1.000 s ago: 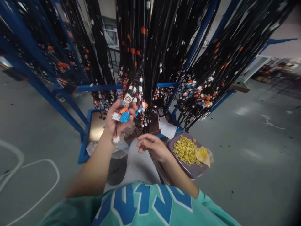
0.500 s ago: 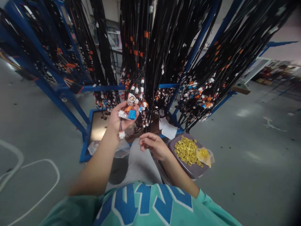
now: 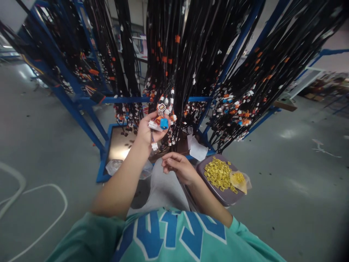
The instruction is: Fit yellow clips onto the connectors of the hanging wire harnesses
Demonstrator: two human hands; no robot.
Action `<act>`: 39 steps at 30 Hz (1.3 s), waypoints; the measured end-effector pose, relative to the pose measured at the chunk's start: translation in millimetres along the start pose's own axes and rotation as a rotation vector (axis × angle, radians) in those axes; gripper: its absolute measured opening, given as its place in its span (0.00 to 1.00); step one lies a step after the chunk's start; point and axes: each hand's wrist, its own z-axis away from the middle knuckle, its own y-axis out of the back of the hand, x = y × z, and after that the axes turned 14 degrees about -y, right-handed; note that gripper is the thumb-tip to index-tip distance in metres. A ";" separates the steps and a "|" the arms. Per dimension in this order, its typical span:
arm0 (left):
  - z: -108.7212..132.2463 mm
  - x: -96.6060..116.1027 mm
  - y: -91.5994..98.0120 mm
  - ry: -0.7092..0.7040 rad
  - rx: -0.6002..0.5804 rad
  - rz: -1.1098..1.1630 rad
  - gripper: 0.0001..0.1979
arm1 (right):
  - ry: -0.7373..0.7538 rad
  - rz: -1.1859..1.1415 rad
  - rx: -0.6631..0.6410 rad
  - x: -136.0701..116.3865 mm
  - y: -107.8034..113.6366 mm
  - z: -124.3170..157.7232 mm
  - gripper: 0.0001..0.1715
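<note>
My left hand [image 3: 147, 129] is wrapped round a cluster of wire connectors at the lower end of a hanging cable bundle. Among them are a blue connector [image 3: 164, 123], a long white connector [image 3: 155, 126] and a white connector with a yellow insert [image 3: 161, 107]. A small white connector [image 3: 154, 146] dangles on its wires below the palm. Just over my lap, apart from the cables, my right hand [image 3: 180, 168] has its fingers curled in against the thumb. Whatever those fingers may hold is hidden.
A dark tray [image 3: 226, 200] of small yellow plastic clips [image 3: 218, 173] sits right of my lap, with a plastic bag of clips [image 3: 240, 180] on it. Black cable bundles [image 3: 234, 83] hang from a blue metal frame [image 3: 81, 127]. White paper [image 3: 198, 150] lies at its base.
My left hand, still holding the connectors, appears slightly further right and higher, and the blue connector has turned. The view has shifted a little. My right hand keeps its curled pose.
</note>
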 end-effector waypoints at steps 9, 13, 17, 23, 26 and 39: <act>3.3 4.9 0.0 0.094 0.008 0.063 0.12 | -0.012 0.002 0.011 0.7 -2.8 0.7 0.21; 4.6 13.1 3.8 0.193 -0.012 0.071 0.13 | 0.006 0.019 0.029 -1.3 4.2 -2.5 0.20; 5.8 19.4 4.9 0.220 -0.044 0.050 0.13 | 0.109 0.057 0.144 -22.8 26.0 -17.7 0.20; 14.2 28.7 -3.0 0.215 -0.093 -0.013 0.13 | 0.334 0.150 0.419 -99.8 68.9 -70.0 0.16; 19.4 34.9 -8.8 0.225 -0.135 -0.022 0.13 | 0.352 0.207 0.494 -137.3 76.5 -105.6 0.14; 27.9 72.7 -16.3 0.175 -0.174 -0.107 0.13 | 0.007 0.349 0.111 -149.2 37.7 -154.5 0.05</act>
